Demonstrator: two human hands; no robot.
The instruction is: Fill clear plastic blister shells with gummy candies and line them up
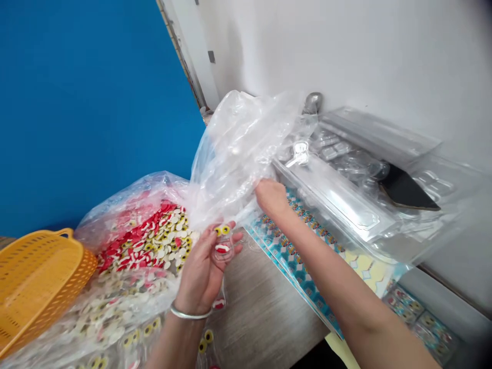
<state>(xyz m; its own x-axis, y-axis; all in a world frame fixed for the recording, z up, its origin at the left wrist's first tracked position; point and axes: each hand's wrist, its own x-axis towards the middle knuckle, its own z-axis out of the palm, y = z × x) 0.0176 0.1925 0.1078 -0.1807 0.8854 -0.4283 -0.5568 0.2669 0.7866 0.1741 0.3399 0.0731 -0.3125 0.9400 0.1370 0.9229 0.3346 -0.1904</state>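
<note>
Place: you're in what looks like a small packing workroom
Stock: bulging bags (134, 205) of small red, white and yellow plastic-wrapped pieces, next to an orange basket (42, 287)
Packaging: clear plastic trays (334, 200) and printed sheets (292, 251) on your wood-grain surface (261, 307)
Walls: plain painted, one blue (84, 102), one white (384, 56)

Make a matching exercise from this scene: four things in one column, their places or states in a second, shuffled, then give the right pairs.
Things:
1. Left hand
2. Right hand
3. Yellow plastic basket
4. Clear plastic trays

Places or states:
A. Against the white wall
B. At far left, beside the pile of red and white pieces
C. Holding a small clear packet
D. On the clear plastic bag

Pairs: 1C, 2D, 3B, 4A
</note>
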